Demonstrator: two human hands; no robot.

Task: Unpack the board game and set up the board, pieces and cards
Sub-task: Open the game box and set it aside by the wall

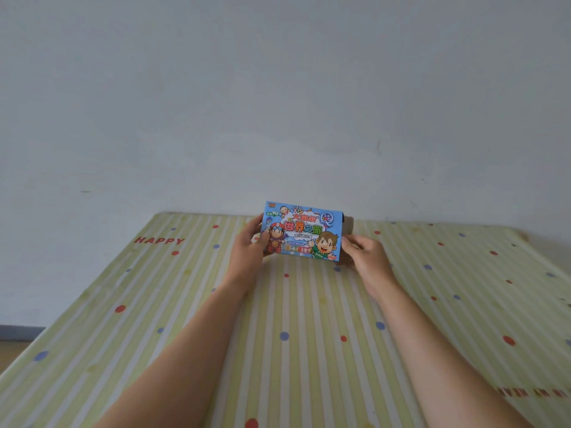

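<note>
A small blue board game box (303,230) with cartoon children and coloured lettering on its lid is held upright above the far part of the striped surface. My left hand (251,248) grips its left edge, thumb on the front. My right hand (364,257) grips its lower right corner. A brown inner part (348,227) of the box sticks out past the right edge of the lid. The box's contents are hidden.
A surface covered in a green-and-white striped cloth (278,335) with coloured dots and the word HAPPY (159,240) stretches under my arms. A plain pale wall (278,103) stands right behind it. The floor (15,347) shows at the lower left.
</note>
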